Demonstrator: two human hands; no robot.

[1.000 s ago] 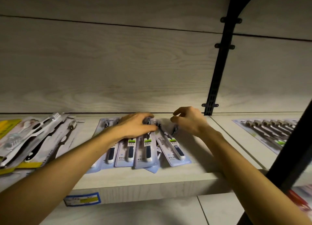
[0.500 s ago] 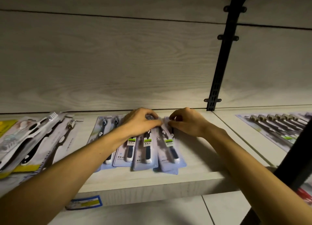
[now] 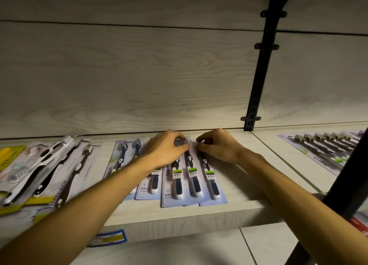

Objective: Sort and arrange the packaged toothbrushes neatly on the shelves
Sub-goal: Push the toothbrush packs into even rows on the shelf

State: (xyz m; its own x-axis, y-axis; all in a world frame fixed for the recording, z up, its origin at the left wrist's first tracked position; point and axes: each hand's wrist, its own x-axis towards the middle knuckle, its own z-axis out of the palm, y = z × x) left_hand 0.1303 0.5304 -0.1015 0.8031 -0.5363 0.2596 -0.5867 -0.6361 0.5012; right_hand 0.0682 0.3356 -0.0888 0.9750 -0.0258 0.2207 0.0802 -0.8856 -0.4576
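Your left hand (image 3: 167, 148) has its fingers (image 3: 179, 143) curled over the top of a middle toothbrush pack (image 3: 176, 177); your right hand (image 3: 218, 147) pinches the top edge of the rightmost pack (image 3: 211, 182). Both packs lie flat in an overlapping row on the shelf (image 3: 239, 187), near its back wall. You seem to be squaring up this row. Next, I'd judge, slide the tops until the overlaps match, then turn to the looser heap of packs (image 3: 45, 171) at far left.

Single head view, close, facing forward, slightly down onto shelf (image 3: 229, 211) and back panel (image 3: 139, 75).
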